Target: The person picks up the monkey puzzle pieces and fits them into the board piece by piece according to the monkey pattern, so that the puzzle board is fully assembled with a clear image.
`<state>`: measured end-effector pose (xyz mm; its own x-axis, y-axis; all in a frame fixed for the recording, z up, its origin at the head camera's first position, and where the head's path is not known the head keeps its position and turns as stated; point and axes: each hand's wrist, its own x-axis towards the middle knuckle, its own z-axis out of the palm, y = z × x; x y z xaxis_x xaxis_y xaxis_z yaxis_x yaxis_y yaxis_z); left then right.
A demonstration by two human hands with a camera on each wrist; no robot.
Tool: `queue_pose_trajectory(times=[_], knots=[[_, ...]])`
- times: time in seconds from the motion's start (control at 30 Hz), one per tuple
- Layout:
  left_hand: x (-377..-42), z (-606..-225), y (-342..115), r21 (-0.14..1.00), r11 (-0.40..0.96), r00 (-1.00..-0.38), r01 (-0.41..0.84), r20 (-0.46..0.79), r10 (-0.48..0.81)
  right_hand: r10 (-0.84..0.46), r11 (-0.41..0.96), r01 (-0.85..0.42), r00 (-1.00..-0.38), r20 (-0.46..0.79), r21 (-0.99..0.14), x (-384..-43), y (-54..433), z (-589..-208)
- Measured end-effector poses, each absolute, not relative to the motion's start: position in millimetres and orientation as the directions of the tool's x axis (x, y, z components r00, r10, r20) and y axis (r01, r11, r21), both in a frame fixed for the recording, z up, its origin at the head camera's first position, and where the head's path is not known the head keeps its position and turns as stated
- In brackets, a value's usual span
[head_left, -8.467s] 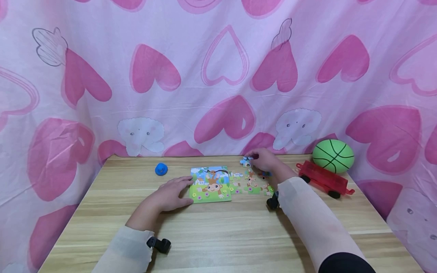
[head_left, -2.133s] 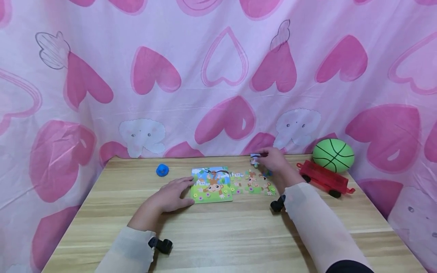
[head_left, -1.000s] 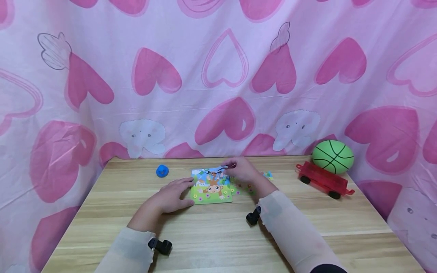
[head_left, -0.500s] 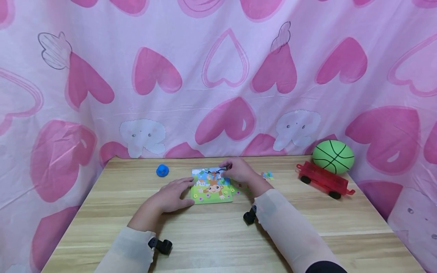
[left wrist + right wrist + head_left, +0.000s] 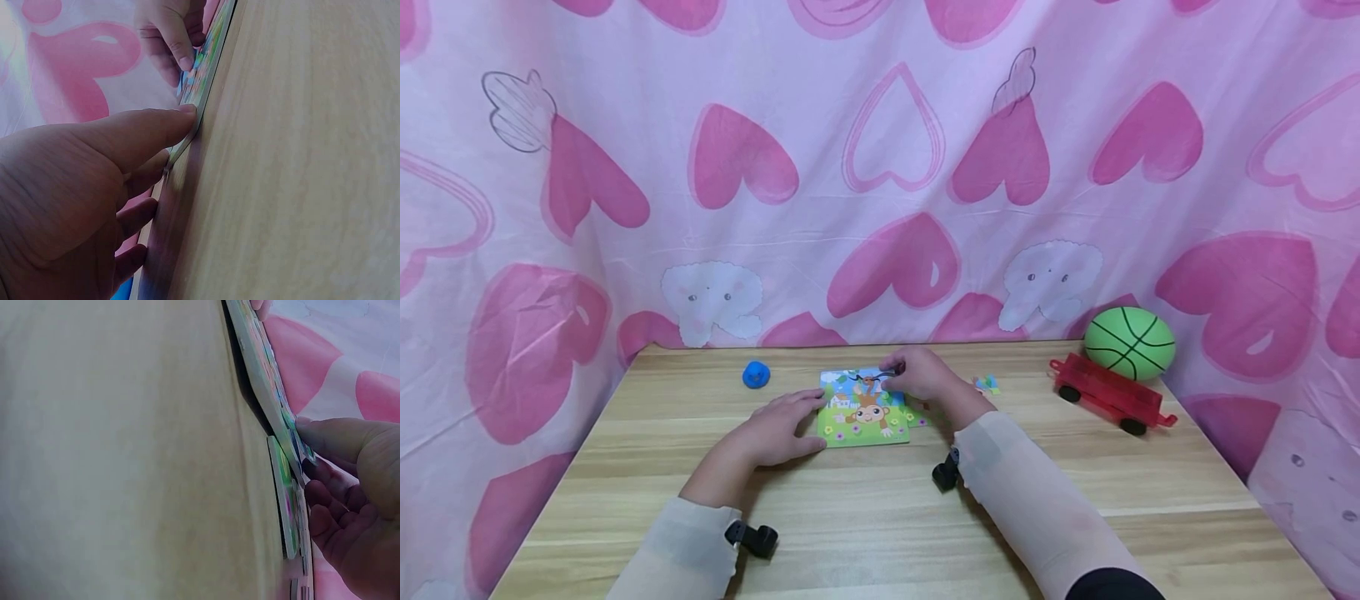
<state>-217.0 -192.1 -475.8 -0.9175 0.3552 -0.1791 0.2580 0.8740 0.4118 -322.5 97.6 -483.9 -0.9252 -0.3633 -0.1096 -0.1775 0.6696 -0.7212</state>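
Observation:
A jigsaw puzzle board (image 5: 863, 421) with a monkey picture lies flat near the back of the table. My left hand (image 5: 778, 427) rests at its left edge, thumb by the near corner and fingers spread farther back. At the board's upper right corner, my right hand (image 5: 919, 375) pinches a puzzle piece (image 5: 309, 452) between thumb and fingers. That piece is mostly hidden from the head view; the right wrist view shows it at the board's surface. Loose puzzle pieces (image 5: 917, 417) lie right of the board, partly covered by my right hand.
More loose pieces (image 5: 987, 385) show beyond my right wrist. A small blue toy (image 5: 756, 375) sits back left. At the back right, a red toy wagon (image 5: 1108, 396) stands before a green ball (image 5: 1130, 343). Behind the table (image 5: 865, 525) hangs a heart-patterned curtain (image 5: 880, 167).
My right hand has carried a piece left from above the loose pieces to the board's upper right corner, staying there over the last second. My left hand has stayed at the board's left edge.

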Motion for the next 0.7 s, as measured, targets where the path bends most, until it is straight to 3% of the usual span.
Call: queue_pose_trajectory(times=[0.4, 0.7], knots=[[-217.3, -476.0, -192.2, 0.413, 0.873, -0.916, 0.261, -0.179, 0.359, -0.402, 0.676, -0.199, -0.907, -0.129, -0.71, -323.0, 97.1, -480.3], [-216.4, -474.8, -191.9, 0.416, 0.874, -0.919, 0.249, -0.185, 0.349, -0.37, 0.65, -0.199, -0.926, -0.077, -0.733, -312.7, 114.8, -470.0]])
